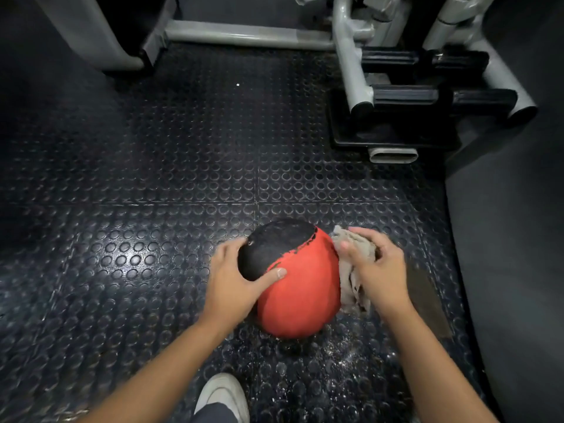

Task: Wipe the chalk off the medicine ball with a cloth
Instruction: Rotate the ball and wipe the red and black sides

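**Item: medicine ball [300, 288].** Red, with a black panel over its far-left top. It sat on the studded rubber floor [152, 209], near the middle of the scene and just beyond a white shoe [224, 395]. No chalk showed plainly on the faces in view.

**Item: left hand [238, 279].** It was spread open against the left side of the ball, thumb laid flat across the seam between black and red. The fingers reached over the far edge, bracing the ball, not clasping it.

**Item: right hand [377, 267].** Its fingers were bent over a bunched grey cloth [351, 270], holding it pressed to the right flank of the ball. The cloth's tail hung down to the floor.

**Item: white dust [345, 355].** It was scattered over the floor near and right of the ball, probably fallen chalk.

**Item: grey machine frame [351, 56].** It stood well apart at the far right.

**Hazards, as judged:**
- The wiping push ran leftward, so if the open left hand eased, the ball would likely roll left across the floor.
- Turning the ball through the dust would probably soil cleaned faces again.
- The loose cloth tail could drag that dust back up.
- The underside, hidden against the floor, might go unwiped.
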Action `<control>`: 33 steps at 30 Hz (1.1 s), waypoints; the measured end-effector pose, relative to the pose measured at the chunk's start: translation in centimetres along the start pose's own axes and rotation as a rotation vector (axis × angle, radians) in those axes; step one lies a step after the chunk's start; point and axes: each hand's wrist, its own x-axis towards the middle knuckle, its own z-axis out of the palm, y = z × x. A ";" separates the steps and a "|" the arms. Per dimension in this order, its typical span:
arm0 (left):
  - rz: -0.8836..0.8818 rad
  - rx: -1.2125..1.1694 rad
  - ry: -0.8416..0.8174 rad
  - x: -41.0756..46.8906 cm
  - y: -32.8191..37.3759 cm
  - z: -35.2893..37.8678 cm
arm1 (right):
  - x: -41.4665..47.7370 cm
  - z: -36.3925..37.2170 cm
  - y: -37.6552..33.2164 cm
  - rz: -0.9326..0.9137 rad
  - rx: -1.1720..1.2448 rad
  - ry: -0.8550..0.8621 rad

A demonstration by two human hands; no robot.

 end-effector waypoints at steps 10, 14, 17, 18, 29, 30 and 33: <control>0.113 0.008 -0.161 -0.2 -0.7 0.1 | 1.5 0.7 0.7 -0.088 -0.246 -0.012; 0.093 0.025 -0.132 -0.2 -0.5 0.1 | -0.3 3.7 -0.3 -0.586 -0.337 -0.128; 0.045 -0.015 -0.148 -0.3 -0.6 -0.2 | 0.0 5.4 -1.3 -0.849 -0.524 -0.309; 0.037 -0.029 -0.149 -0.3 -0.7 -0.3 | 0.9 5.7 -1.4 -0.856 -0.588 -0.339; 0.018 -0.053 -0.120 -0.6 -0.9 -0.2 | 4.3 7.5 -3.0 -0.744 -0.553 -0.503; 0.022 -0.055 -0.121 -0.6 -0.9 -0.3 | 4.0 7.6 -3.2 -0.787 -0.574 -0.547; 0.038 -0.051 -0.130 -0.9 -1.0 -0.3 | 6.4 6.3 -2.3 -0.752 -0.628 -0.507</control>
